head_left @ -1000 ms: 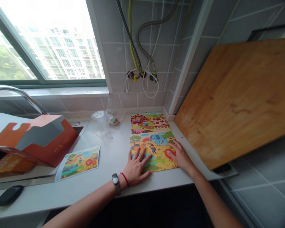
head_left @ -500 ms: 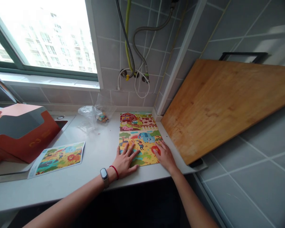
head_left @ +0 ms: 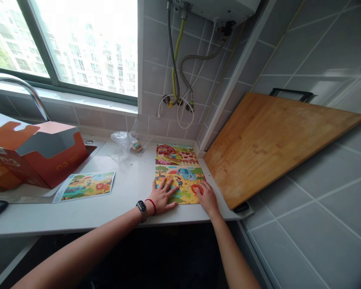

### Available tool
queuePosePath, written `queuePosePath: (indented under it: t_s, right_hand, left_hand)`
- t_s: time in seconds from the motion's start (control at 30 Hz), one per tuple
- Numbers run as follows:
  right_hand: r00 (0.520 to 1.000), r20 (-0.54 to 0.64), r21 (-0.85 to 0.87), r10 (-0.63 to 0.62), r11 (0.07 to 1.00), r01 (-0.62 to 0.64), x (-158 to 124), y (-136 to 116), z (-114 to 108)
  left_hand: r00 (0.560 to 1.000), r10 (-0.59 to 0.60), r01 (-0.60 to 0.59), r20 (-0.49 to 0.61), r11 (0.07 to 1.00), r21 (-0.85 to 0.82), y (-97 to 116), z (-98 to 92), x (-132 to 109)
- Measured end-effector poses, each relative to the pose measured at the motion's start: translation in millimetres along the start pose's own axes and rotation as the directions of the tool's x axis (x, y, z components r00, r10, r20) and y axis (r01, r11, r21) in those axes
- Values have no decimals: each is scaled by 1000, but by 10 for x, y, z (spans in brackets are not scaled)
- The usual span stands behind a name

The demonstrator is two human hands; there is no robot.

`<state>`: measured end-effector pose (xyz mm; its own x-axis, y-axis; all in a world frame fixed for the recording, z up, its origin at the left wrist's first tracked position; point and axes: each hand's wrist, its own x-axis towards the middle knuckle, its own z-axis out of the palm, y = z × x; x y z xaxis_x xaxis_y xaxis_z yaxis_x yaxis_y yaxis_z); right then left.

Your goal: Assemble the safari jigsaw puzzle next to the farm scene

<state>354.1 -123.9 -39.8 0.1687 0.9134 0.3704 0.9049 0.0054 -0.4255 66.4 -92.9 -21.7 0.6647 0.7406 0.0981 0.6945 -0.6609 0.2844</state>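
Two assembled picture puzzles lie end to end on the white counter. The farther farm puzzle [head_left: 177, 155] shows a red barn and a spotted cow; the nearer safari puzzle [head_left: 183, 182] shows a blue elephant and a lion. Flat on the safari puzzle's lower left side rests my left hand [head_left: 163, 197], fingers spread, with a watch and red band at the wrist. On its right edge, beside the lion, lies my right hand [head_left: 207, 198], fingers stretched forward. A printed picture sheet [head_left: 88, 186] with the same safari scene is to the left.
An orange-red cardboard box [head_left: 54, 154] stands open at the left, near a faucet [head_left: 33, 88]. Behind the sheet is a clear plastic bag [head_left: 123, 140] with small pieces by it. A large wooden board [head_left: 276, 144] leans against the right wall. Hoses [head_left: 177, 60] hang at the back.
The view has shifted left and tilted up, showing more of the box and the faucet. Both hands remain on the safari puzzle with little visible movement.
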Motion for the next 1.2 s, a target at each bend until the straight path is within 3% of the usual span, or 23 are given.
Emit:
queuePosePath:
  t_s: [0.3,0.43,0.7,0.83,1.03,1.2]
  right_hand:
    - [997,46,3,-61,998,61,17,-40,-31]
    - [996,81,125,-40,992,30,50,-70,-29]
    - [1000,9,320,-2,947,-1,109,-167,-92]
    - [998,-41,470,44,882,-20,73,-177,-190]
    - [980,-64,702,187,707,-89,22,-63,-222]
    - [891,-179,842,418,533,-81,30,119,-205]
  left_hand:
    - [999,-13,13,-53,1000,-10,48,-13,-53]
    - [995,-44,42,-91,999,-25,73,-3,-98]
    - [979,-88,84,-186,996,-28,130,10,-167]
    - [971,-63,59,-231,998,-25,149,5,-199]
    - [965,106,-118,-238,992,-34,175,7,-220]
    - [948,142,-167,-286,984,-64,149,26,-286]
